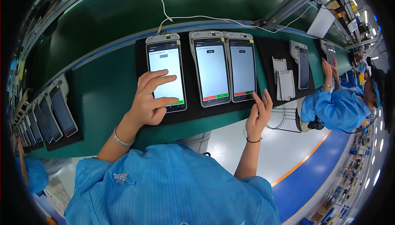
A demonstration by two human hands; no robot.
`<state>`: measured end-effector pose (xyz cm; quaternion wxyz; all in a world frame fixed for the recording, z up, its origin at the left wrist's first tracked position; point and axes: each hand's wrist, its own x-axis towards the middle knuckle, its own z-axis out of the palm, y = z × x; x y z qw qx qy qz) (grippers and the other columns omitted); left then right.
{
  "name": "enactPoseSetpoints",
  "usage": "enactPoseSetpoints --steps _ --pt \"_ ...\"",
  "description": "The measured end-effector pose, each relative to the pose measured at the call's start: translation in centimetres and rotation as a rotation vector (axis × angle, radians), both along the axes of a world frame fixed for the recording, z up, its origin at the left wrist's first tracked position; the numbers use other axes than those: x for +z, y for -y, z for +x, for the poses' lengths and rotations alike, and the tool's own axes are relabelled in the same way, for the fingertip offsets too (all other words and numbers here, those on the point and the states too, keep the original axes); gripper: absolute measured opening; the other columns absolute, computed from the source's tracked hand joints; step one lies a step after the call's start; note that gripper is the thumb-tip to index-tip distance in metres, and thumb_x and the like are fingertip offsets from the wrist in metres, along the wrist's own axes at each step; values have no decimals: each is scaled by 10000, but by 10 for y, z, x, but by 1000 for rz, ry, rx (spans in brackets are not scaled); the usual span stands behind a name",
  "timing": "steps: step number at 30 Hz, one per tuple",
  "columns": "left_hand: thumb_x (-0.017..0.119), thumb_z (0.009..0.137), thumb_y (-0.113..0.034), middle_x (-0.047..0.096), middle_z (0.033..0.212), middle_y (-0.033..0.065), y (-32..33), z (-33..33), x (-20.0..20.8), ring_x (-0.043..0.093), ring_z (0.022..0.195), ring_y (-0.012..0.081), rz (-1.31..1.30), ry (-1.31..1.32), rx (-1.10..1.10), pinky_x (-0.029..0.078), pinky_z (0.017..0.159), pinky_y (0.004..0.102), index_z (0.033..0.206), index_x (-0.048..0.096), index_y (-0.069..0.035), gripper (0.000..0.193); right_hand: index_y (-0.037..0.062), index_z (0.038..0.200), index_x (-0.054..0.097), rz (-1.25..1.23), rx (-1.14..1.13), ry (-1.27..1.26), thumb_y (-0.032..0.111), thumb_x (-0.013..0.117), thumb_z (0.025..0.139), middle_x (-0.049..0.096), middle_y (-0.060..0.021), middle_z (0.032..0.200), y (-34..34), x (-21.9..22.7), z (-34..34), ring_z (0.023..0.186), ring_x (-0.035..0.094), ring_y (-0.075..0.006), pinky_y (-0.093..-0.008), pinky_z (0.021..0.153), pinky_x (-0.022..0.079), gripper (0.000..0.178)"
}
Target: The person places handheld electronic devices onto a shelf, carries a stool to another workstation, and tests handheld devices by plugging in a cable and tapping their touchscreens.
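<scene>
Three white handheld payment terminals with lit screens lie side by side on a black mat in front of me. Over the left terminal (pixel 166 62) is my left hand (pixel 153 97), fingers spread, its index fingertip at the green button low on the screen. The middle terminal (pixel 212 70) shows a red and a green button along its bottom, and no hand is on it. At the lower right corner of the right terminal (pixel 242 68) is my right hand (pixel 259 114), fingers stretched out and holding nothing. Its fingertip is close to the green button; contact cannot be made out.
A white cable (pixel 214 18) runs along the bench's back rail, one end near the left terminal. Right of me lie white covers (pixel 285 85) and another terminal (pixel 303 66). Several terminals (pixel 61 109) line the left. A co-worker in blue (pixel 337 107) works at the right.
</scene>
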<state>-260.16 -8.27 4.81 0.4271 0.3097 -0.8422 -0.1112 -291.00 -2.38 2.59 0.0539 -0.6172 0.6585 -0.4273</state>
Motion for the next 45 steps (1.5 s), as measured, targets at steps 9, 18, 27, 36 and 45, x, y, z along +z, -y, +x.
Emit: enactPoseSetpoints --steps 9,18,27,36,45 --pt "483 502 -58 592 1081 148 0 1 -2 468 1089 333 -13 25 -21 329 897 437 686 706 -122 296 166 1015 672 -17 207 -396 45 525 711 376 -189 1306 3 9 40 1258 257 -355 -505 1042 148 358" --pt "503 508 -13 590 1126 93 1 -2 0 462 1111 302 -1 54 -57 337 878 444 631 677 -104 231 101 1029 658 -104 157 -183 47 490 745 363 -182 1321 1 2 30 1257 267 -355 -458 1023 204 334" --pt "498 496 -11 608 1081 87 2 3 -4 468 1090 311 -37 -19 -41 335 876 436 636 685 -124 260 -19 1247 405 -264 -441 -190 167 567 809 405 -206 1268 52 28 -90 1188 365 -336 -422 994 273 502" --pt "518 511 -19 606 1077 90 2 3 -1 478 1078 308 -20 29 -53 345 866 444 623 680 -124 223 -61 1362 144 275 -485 -5 390 784 589 352 -292 1310 99 8 -245 1199 403 -348 -335 994 316 1100" --pt "509 509 -12 608 1006 124 6 2 -3 505 1000 316 -81 -70 31 366 823 418 695 686 -118 278 66 1286 377 -43 -521 -227 321 814 547 511 -210 1139 92 2 -212 1058 473 -348 -409 911 364 895"
